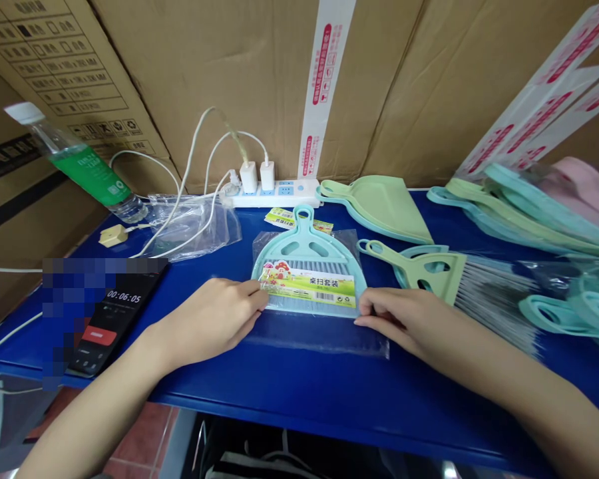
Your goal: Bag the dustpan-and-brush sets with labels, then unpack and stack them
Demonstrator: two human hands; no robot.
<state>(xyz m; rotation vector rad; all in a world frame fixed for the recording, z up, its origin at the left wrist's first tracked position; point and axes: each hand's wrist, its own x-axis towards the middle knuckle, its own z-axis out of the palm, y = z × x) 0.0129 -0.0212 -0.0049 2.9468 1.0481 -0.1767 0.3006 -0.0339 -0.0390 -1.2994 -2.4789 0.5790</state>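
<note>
A light blue dustpan point(303, 229) lies flat on the blue table inside a clear plastic bag point(324, 336), its handle pointing away from me. A brush with grey bristles point(289, 264) rests in the pan, partly covered by a printed card label point(309, 283). My left hand point(224, 313) is closed at the left edge of the bag, fingers curled beside the label. On the opposite side, my right hand point(397, 316) pinches the bag near the pan's right corner. The bag's open-looking lower end spreads toward me; its fingertip folds are partly hidden.
Loose green and blue dustpans point(384, 203) lie behind, with brushes point(444, 273) to the right and more dustpans point(529, 206) beyond. A power strip point(279, 193), plastic wrap point(194, 226), water bottle point(90, 169) and phone point(114, 319) occupy the back and left. Cardboard boxes point(259, 80) stand behind.
</note>
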